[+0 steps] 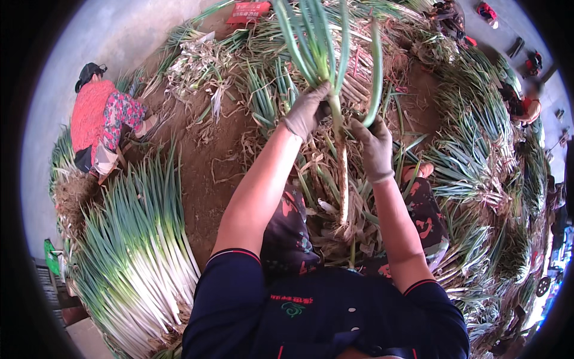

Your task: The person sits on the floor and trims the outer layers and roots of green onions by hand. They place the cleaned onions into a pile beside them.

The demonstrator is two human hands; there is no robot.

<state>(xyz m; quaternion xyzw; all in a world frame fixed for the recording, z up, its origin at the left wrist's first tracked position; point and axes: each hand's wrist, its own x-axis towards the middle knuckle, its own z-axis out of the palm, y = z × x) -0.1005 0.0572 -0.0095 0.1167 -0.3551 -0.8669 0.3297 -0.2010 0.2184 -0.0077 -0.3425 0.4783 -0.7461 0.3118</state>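
Note:
My left hand, in a grey-brown glove, grips a long green onion where its stem meets the leaves. The onion hangs upright, leaves up and roots down, its lower stem brownish. A single green leaf rises from my right hand, gloved too, whose fingers are closed around the leaf's lower end. That leaf stands apart from the onion's other leaves. Below both hands, between my knees, lies a heap of dry husks and peeled leaves.
Green onions with white stems lie in a large row at the lower left. A person in a red top sits at the left. Unpeeled onions are piled along the right, with another person beyond. A red bag lies at the top.

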